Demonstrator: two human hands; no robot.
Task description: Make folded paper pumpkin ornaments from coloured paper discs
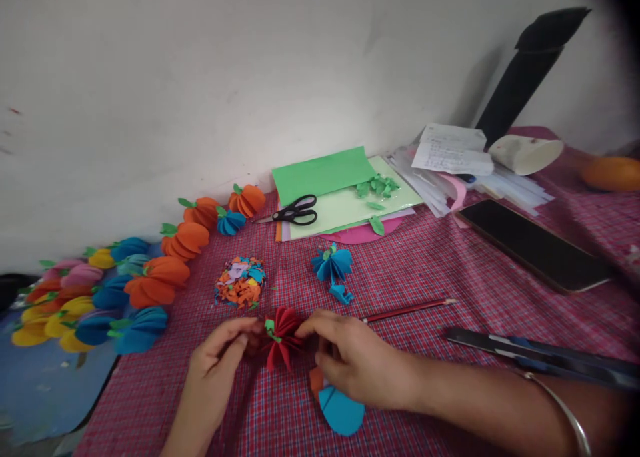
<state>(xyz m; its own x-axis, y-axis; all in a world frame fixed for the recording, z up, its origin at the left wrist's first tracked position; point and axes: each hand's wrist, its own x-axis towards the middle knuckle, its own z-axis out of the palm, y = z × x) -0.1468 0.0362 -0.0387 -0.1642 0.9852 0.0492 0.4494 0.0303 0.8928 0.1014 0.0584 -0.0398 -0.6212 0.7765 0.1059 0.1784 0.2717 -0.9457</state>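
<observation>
A counter (395, 263) covered with red checked cloth (145, 397) is set against a pale wall (150, 97). Near its front, a fanned red paper pumpkin (283, 350) with a green stem (271, 329) is grasped from both sides, in the grip of the left hand (215, 363) and of the right hand (357, 360). A blue paper disc (343, 410) is partly covered by the right hand. Beyond, paper scraps (243, 283) and scissors (297, 210) are laid out; paper pumpkins (113, 290) are clustered at the left.
</observation>
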